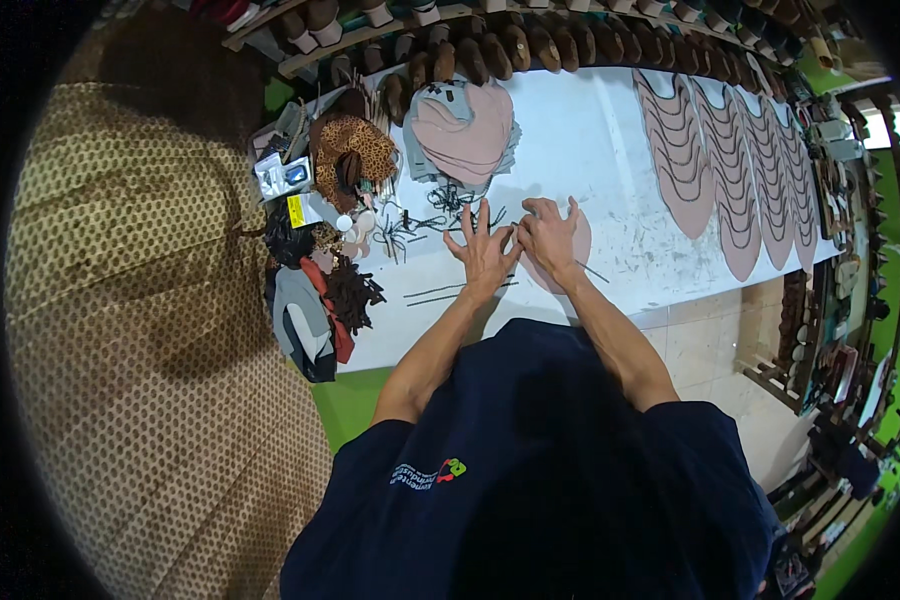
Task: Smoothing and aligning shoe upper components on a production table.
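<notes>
A rounded pink sheet piece point(582, 240), probably a shoe part, lies on the table under my right hand point(548, 238). The right thumb and forefinger are pinched at its left edge, while other fingers lift away. My left hand point(484, 258) meets it there, thumb and forefinger together, remaining fingers spread. Whatever is between the fingertips is too small to see clearly. A thin dark strip point(594, 273) sticks out beside my right wrist. More dark strips point(450, 293) lie straight by my left wrist, and a tangle of them point(452, 197) sits beyond my left hand.
Stacked pink and grey pieces point(465, 130) lie beyond my hands on the white table point(605, 150). Overlapping rows of dark-edged pink pieces point(735, 180) cover the right. Leopard-print scraps point(355, 155) and dark scraps point(353, 295) crowd the left. Brown shoe lasts point(518, 48) line the back.
</notes>
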The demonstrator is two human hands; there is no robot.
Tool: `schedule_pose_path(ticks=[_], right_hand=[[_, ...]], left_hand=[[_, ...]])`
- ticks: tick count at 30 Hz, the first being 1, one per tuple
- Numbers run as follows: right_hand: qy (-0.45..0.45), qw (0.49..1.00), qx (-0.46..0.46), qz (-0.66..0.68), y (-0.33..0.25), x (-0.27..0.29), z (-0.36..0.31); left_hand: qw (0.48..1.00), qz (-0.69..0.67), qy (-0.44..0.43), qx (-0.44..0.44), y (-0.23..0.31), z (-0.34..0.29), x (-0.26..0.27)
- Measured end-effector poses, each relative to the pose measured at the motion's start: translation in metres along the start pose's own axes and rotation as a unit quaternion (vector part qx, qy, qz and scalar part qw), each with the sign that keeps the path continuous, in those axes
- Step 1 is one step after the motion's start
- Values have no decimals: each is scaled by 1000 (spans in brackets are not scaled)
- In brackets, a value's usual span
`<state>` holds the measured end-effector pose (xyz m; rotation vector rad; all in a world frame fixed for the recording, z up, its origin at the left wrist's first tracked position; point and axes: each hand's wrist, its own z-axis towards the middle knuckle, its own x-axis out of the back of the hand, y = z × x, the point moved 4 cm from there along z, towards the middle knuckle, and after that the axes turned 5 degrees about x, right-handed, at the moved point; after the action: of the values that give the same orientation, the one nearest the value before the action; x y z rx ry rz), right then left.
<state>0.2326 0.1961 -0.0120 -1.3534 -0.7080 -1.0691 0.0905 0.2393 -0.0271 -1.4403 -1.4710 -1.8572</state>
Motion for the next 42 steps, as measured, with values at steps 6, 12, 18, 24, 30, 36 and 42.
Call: schedule_pose_path(ticks=[6,12,18,24,30,36,42], right_hand=[[-6,1000,8,3,1,-1,2],[-26,1000,4,-1,3,0,4],[32,999,-26,25,8,14,-20],[40,998,-52,4,22,19,-57],[39,995,-94,17,22,18,-52],[40,991,-120,52,15,27,-43],[15,986,-159,57,17,17,-49]], left_hand=[[1000,3,2,-15,-1,0,0],[996,33,11,-82,-1,-3,-1],[987,96,-5,-129,-5,0,-5],[990,71,-12,-121,-1,-1,3],[988,77,-10,-130,1,-2,1],[970,143,7,-196,3,2,3],[985,77,-20,-152,2,7,6]])
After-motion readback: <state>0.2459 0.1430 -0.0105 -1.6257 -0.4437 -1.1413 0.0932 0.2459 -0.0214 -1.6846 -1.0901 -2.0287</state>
